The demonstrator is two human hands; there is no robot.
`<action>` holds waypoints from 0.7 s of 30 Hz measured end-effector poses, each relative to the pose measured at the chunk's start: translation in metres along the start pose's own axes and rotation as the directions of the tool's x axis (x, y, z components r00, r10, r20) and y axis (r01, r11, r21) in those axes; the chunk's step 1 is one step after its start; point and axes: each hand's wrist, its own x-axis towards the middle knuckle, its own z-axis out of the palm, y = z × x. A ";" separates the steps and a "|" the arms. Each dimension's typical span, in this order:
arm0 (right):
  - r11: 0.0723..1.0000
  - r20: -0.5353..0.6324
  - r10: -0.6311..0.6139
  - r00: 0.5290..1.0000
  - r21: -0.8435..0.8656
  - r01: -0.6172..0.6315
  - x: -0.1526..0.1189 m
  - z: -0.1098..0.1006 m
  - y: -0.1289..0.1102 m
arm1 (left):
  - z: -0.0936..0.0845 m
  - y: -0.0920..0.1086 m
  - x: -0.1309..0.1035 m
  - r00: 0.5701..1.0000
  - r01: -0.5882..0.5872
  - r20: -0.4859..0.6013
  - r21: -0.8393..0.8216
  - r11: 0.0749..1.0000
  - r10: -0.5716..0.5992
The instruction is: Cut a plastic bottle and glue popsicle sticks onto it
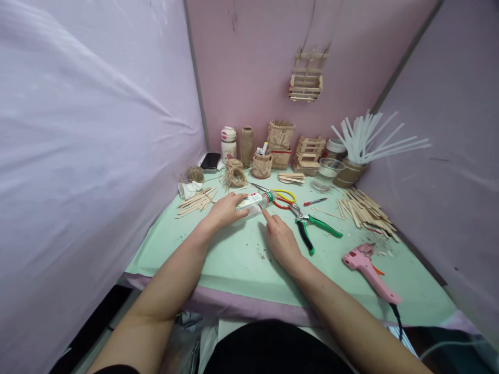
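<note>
A clear plastic bottle with a white, green-banded label lies sideways on the pale green tabletop, nothing visibly attached; whether any cutting is done, I cannot tell. The left hand clamps it; the right hand points its index finger at its near side, grip unclear. Right of the bottle, green-and-black-handled pliers lie unheld; left of it, flat wooden sticks lie loose.

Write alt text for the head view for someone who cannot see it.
A person's left hand holds a clear plastic bottle sideways at a mint-green tabletop; the right hand extends an index finger beside it. Scissors, pliers, a pink glue gun and wooden craft sticks lie nearby.
</note>
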 end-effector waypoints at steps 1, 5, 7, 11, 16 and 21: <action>1.000 0.008 0.006 1.000 -0.005 -0.006 0.000 0.000 0.000 | 0.000 0.000 0.000 1.000 0.001 -0.001 0.003 1.000 -0.001; 1.000 0.030 0.029 0.999 -0.002 -0.029 0.000 0.001 -0.001 | 0.001 -0.001 0.002 1.000 0.014 0.004 0.006 1.000 -0.014; 0.997 0.013 0.042 0.999 0.061 -0.043 0.000 0.001 -0.001 | 0.001 -0.002 0.002 1.000 0.019 0.010 0.005 1.000 -0.019; 0.913 -0.078 0.167 0.983 0.388 -0.124 0.002 -0.002 0.003 | 0.002 -0.003 0.002 0.999 0.028 0.019 0.014 1.000 -0.028; 0.558 0.163 0.262 0.951 0.778 -0.288 0.007 -0.008 0.012 | 0.002 -0.003 0.002 0.999 0.046 0.019 0.026 0.999 -0.047; 0.224 0.250 0.188 0.950 0.931 -0.289 0.010 -0.014 0.012 | 0.001 -0.001 0.001 0.999 0.042 0.026 0.015 0.999 -0.042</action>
